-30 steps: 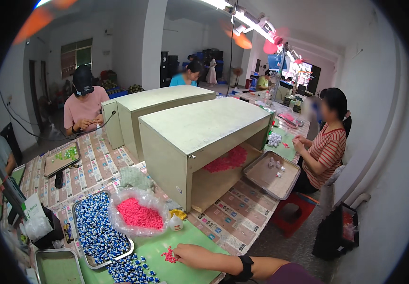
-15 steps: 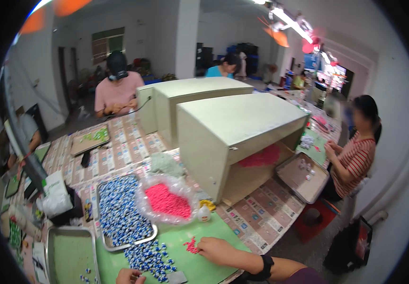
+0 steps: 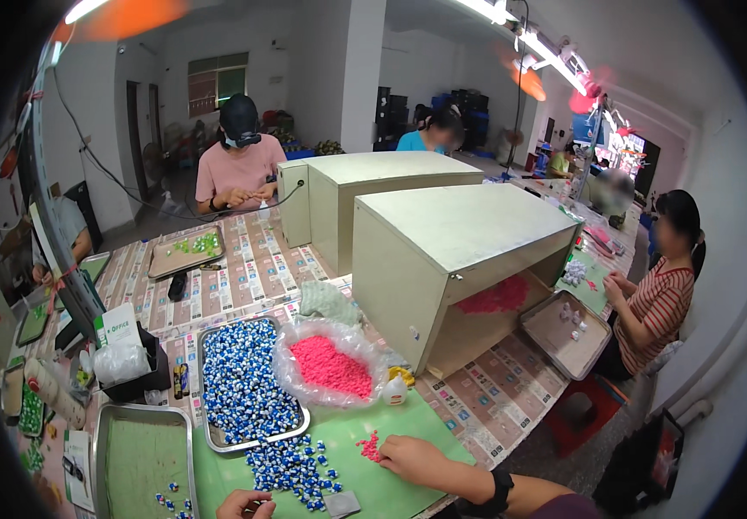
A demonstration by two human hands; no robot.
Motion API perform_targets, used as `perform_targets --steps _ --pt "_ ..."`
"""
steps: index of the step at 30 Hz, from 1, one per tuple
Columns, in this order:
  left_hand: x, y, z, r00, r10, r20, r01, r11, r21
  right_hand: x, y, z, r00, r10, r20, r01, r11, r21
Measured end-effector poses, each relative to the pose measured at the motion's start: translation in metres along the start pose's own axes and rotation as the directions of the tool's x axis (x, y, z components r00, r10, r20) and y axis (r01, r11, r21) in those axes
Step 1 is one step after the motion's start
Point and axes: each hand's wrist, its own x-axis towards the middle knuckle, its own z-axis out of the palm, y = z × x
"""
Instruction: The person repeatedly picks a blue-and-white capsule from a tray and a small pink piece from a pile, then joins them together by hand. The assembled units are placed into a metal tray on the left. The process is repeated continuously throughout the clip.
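Observation:
My right hand (image 3: 415, 460) rests on the green mat (image 3: 425, 425) with its fingers bent down and drawn together. The fingertips touch the edge of a small cluster of pink pieces (image 3: 368, 445); what they pinch, if anything, is hidden. At the lower edge, my left hand (image 3: 243, 504) is partly cut off, its thumb and fingers curled toward each other. I cannot make out anything between them. Beside it spreads a loose heap of small blue-and-white pieces (image 3: 291, 471), spilling from a full metal tray (image 3: 301, 427). A small grey block (image 3: 342, 503) lies between my hands.
A clear plastic bag (image 3: 286, 374) of pink pieces and a white squeeze bottle (image 3: 394, 389) stand beyond my right hand. Another metal tray (image 3: 186, 432) holds a few pieces at left. Large cream cabinets (image 3: 399, 285) stand ahead. Several people work around the table.
The whole view has shifted, so the scene sits farther right and slightly lower. My right hand stays beside the pink cluster; my left hand remains curled near the blue-and-white heap.

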Motion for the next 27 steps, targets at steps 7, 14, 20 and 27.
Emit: perform_targets --steps 7,14,20,27 --pt "0.001 0.018 0.015 0.998 -0.002 0.058 0.010 0.991 -0.136 -0.005 0.007 0.006 0.998 -0.021 -0.053 0.021 1.000 0.009" --pt "0.001 0.041 0.040 0.974 -0.057 0.219 0.135 0.922 -0.362 0.010 -0.062 -0.037 0.972 -0.218 -0.091 0.236 0.913 0.334" --pt "0.002 0.053 0.053 0.948 -0.144 0.285 0.277 0.816 -0.507 0.017 -0.093 -0.039 0.800 -0.456 -0.391 0.535 0.837 0.118" --pt "-0.002 0.053 0.047 0.947 -0.152 0.282 0.286 0.798 -0.530 0.020 -0.098 -0.033 0.745 -0.481 -0.463 0.570 0.819 0.067"
